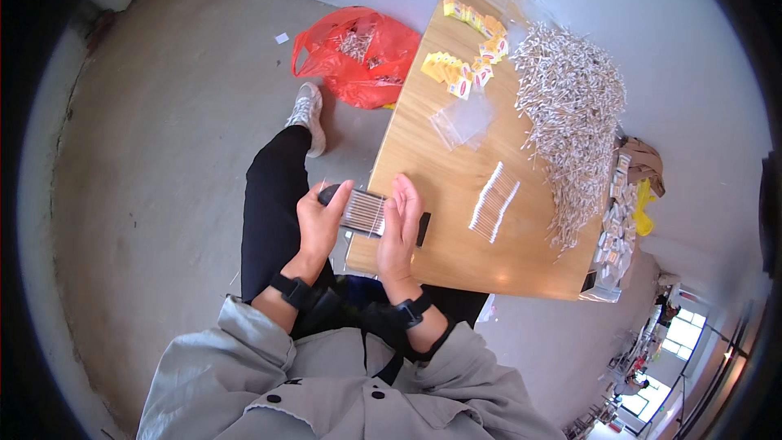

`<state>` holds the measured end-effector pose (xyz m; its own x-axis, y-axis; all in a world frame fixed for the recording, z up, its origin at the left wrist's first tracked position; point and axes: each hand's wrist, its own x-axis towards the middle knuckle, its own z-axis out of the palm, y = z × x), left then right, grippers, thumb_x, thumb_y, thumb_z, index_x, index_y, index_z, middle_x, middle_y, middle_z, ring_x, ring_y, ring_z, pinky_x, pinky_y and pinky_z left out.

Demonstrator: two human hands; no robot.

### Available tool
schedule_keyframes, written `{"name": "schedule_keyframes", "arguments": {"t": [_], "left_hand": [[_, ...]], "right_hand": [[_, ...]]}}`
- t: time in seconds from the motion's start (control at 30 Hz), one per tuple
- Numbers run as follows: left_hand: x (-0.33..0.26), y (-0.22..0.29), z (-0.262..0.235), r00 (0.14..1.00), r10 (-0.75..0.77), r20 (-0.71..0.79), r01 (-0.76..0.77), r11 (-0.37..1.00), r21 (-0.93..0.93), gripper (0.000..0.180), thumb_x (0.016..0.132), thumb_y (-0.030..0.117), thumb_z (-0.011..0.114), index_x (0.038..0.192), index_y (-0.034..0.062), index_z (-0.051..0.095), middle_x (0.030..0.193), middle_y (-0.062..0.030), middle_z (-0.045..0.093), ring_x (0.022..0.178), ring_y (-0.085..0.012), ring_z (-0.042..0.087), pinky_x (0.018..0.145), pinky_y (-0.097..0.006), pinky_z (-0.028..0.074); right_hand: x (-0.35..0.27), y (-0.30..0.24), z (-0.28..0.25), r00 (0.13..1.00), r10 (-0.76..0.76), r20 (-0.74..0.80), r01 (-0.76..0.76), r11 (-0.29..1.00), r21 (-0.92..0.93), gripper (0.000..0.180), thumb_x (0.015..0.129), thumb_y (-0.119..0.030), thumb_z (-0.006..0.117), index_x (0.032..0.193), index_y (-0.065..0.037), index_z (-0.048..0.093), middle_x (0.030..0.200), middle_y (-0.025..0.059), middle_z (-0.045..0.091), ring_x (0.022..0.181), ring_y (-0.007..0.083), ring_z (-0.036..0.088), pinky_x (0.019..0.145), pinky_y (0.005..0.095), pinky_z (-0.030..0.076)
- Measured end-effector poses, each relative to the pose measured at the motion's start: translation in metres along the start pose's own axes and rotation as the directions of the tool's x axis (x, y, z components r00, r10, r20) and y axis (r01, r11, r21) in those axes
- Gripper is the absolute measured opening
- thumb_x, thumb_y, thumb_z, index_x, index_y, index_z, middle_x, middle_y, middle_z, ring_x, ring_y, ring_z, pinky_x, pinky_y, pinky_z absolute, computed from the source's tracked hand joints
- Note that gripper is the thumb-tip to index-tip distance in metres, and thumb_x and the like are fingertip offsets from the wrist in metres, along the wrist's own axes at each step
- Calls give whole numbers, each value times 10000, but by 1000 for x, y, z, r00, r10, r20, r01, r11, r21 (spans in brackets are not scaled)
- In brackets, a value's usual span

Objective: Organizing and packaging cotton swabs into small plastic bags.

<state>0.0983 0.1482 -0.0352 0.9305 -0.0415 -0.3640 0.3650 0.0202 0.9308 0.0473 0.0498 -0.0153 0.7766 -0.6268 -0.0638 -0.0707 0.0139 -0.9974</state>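
A tight row of cotton swabs (pixel 363 212) lies side by side between my two hands, over the near left edge of the table. Beneath the swabs a dark flat thing shows at both sides; its kind is unclear. My left hand (pixel 318 220) grips the left side, with the thumb on top. On the other side my right hand (pixel 397 224) holds the swabs' edge between its thumb and its straightened fingers. To the right, a second slanting row of cotton swabs (pixel 494 202) lies on the wooden table (pixel 444 257).
A big heap of loose cotton swabs (pixel 570 98) covers the table's right side. Clear plastic bags (pixel 463 124) and yellow-and-white cards (pixel 448 69) lie farther back. Small packs (pixel 617 232) crowd the right edge. A red plastic bag (pixel 379 81) with swabs stands on the floor.
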Motion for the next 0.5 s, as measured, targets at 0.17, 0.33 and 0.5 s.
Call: {"name": "schedule_keyframes", "arguments": {"t": [0.17, 0.33, 0.5], "left_hand": [[1, 5, -10, 997, -59, 50, 63, 994, -88, 261, 877, 196, 705, 711, 24, 600, 612, 62, 511, 571, -13, 421, 501, -202, 346], [8, 3, -10, 983, -75, 169, 103, 981, -163, 219, 876, 192, 706, 776, 27, 602, 657, 59, 534, 587, -9, 447, 520, -194, 376], [8, 7, -24, 969, -99, 228, 133, 982, -138, 193, 878, 194, 703, 845, 28, 610, 702, 52, 550, 642, -14, 473, 582, -190, 408]], "right_hand": [[112, -48, -25, 967, -247, 60, 237, 789, -567, 360, 859, -114, 621, 1188, 1, 531, 1066, 144, 520, 949, 269, 485, 858, 408, 415], [229, -38, -48, 938, -343, 46, 202, 435, -878, 502, 721, -318, 769, 1095, -21, 617, 1084, 168, 539, 1038, 317, 502, 926, 410, 416], [240, -31, -41, 968, -241, 72, 146, 306, -941, 540, 625, -380, 824, 1019, -50, 659, 1077, 161, 549, 1046, 323, 532, 909, 415, 445]]}}
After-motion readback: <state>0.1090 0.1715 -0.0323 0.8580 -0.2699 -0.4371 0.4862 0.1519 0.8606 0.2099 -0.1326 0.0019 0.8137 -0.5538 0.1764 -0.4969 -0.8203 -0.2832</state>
